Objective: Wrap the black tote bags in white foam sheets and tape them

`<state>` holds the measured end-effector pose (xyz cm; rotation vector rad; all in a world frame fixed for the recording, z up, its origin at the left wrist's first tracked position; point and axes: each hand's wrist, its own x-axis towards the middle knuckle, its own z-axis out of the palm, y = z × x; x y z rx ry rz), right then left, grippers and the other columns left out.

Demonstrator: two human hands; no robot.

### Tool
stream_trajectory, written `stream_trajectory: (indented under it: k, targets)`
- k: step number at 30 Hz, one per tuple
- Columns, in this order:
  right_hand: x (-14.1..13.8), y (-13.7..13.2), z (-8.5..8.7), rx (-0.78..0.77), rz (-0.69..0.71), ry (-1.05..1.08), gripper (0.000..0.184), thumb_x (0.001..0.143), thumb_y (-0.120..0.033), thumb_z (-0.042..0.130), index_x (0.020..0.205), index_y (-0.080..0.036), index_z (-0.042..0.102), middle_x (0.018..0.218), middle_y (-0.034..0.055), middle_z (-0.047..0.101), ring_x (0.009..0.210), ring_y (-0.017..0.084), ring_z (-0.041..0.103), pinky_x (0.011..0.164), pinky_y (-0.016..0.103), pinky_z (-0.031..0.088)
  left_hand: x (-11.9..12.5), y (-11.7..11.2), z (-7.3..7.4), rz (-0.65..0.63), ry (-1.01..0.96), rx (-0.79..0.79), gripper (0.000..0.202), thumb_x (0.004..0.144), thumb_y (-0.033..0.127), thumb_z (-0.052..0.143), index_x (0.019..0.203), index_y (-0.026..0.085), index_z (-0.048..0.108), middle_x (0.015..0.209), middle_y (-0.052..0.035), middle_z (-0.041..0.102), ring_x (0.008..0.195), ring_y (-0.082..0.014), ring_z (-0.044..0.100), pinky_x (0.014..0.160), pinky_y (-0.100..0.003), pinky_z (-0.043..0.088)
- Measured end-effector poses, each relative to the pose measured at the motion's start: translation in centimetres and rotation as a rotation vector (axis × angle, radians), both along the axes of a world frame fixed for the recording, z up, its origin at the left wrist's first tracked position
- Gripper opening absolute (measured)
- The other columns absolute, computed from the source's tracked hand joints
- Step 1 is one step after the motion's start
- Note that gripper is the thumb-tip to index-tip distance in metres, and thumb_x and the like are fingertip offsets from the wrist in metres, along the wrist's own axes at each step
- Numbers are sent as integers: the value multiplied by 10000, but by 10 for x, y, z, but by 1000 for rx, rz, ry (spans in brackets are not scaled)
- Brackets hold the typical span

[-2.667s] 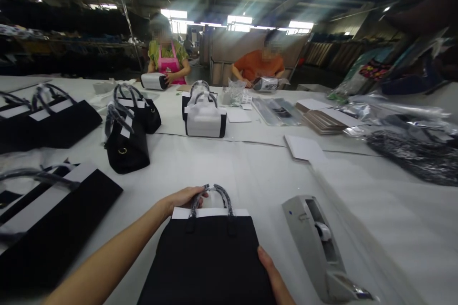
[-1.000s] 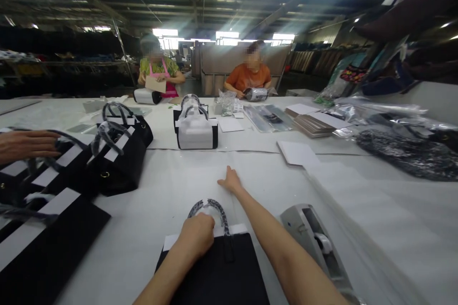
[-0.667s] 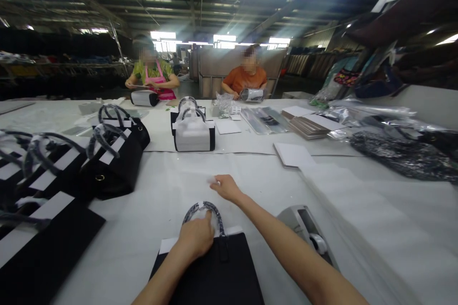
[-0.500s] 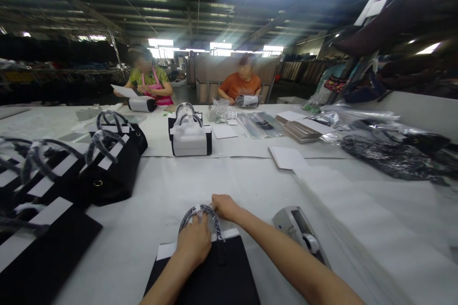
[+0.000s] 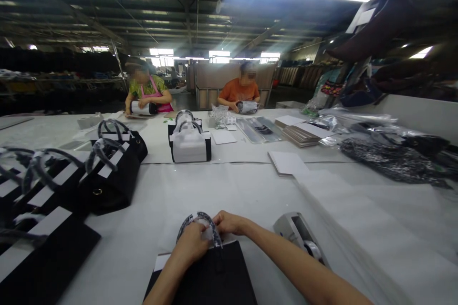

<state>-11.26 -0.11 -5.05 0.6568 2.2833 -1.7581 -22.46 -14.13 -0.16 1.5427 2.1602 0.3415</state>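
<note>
A flat black bag (image 5: 211,279) with a white top strip lies at the table's near edge. Its wrapped loop handles (image 5: 198,219) stand up at the top. My left hand (image 5: 193,244) is closed over the handles from the left. My right hand (image 5: 229,223) is closed too, pinching at the handles' right side along with a thin piece of clear film or white paper between the two hands. Both forearms reach in from the bottom of the view.
A grey tape dispenser (image 5: 302,240) sits just right of the bag. Black bags with white strips (image 5: 53,186) crowd the left. A white bag (image 5: 190,145) and paper stacks (image 5: 288,162) lie further out. Two people work at the far side.
My right hand reached out onto the table, picked up a small white piece and came back to the handles. My left hand stayed on the handles. The camera tilted up.
</note>
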Motion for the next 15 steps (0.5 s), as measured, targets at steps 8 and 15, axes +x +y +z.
stream_trajectory:
  k: [8,15]
  targets:
    - [3,-13,46,71,-196,26,206,761,-179,513,888,-124,666,718,20,662,582,110,578,597,232,465,5,0,-3,90,77,25,328,833,114,333,942,197,631,1045,-76,662,996,-200,611,852,-316,436]
    - [38,-94,102,709,-263,338,173,851,-219,468,961,-205,601,914,44,641,838,167,582,781,280,453,17,-13,8,78,126,43,357,865,94,302,1099,219,542,1039,-74,637,1018,-186,594,862,-298,428]
